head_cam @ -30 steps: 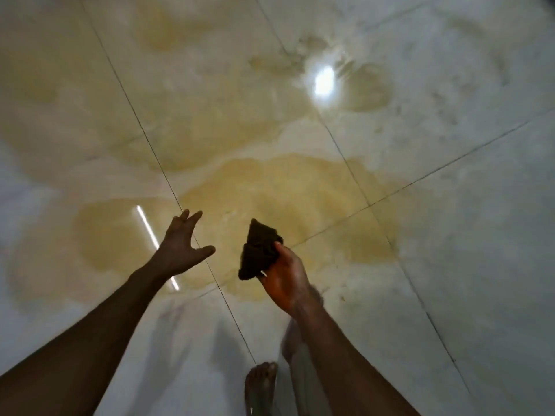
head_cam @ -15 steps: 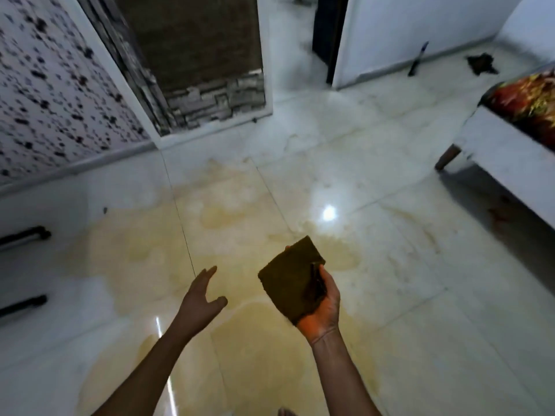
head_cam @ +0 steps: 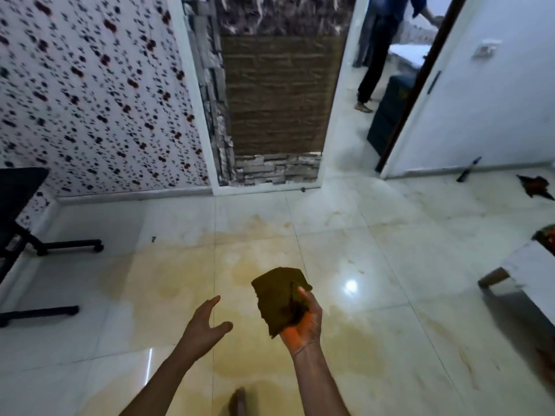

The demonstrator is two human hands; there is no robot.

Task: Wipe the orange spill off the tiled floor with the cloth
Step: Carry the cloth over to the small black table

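Note:
A folded brown cloth (head_cam: 279,297) is held up in my right hand (head_cam: 303,325), whose palm is stained orange. My left hand (head_cam: 204,328) hovers open beside it, fingers spread, holding nothing. Both hands are above the floor, not touching it. A wide, pale orange spill (head_cam: 186,280) spreads over the glossy white tiled floor (head_cam: 420,295) below and ahead of my hands, fading toward the wall. My bare foot (head_cam: 237,400) shows at the bottom edge.
Black wheeled furniture legs (head_cam: 69,244) stand at the left. A white bed corner (head_cam: 522,271) juts in at the right. A dark rag (head_cam: 536,187) and a dark tool (head_cam: 468,172) lie by the far wall. Another person (head_cam: 378,55) stands in the doorway beyond.
The view has lifted from straight down at the spill to the room ahead. The cloth in my right hand has turned flat side toward me; my left hand stays open.

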